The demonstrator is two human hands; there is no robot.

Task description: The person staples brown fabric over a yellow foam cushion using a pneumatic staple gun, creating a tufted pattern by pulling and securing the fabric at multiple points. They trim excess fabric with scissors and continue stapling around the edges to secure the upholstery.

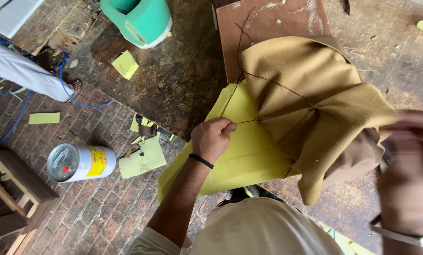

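Head view: tufting step, I judge — my left hand (213, 138) pinches the thread (246, 121) taut over yellow foam (240, 156) under tan fabric (310, 104) on the surface (183, 80); right hand (410, 174) blurred, grip unreadable; next move calls for steady tension.

left hand (213, 138): fist closed, pinching, forearm running to 7 o'clock | right hand (410, 170): at 3 o'clock, raised, motion-blurred, grip unclear

White can (81, 162) on brick floor (93, 212); green foam roll (140, 19).
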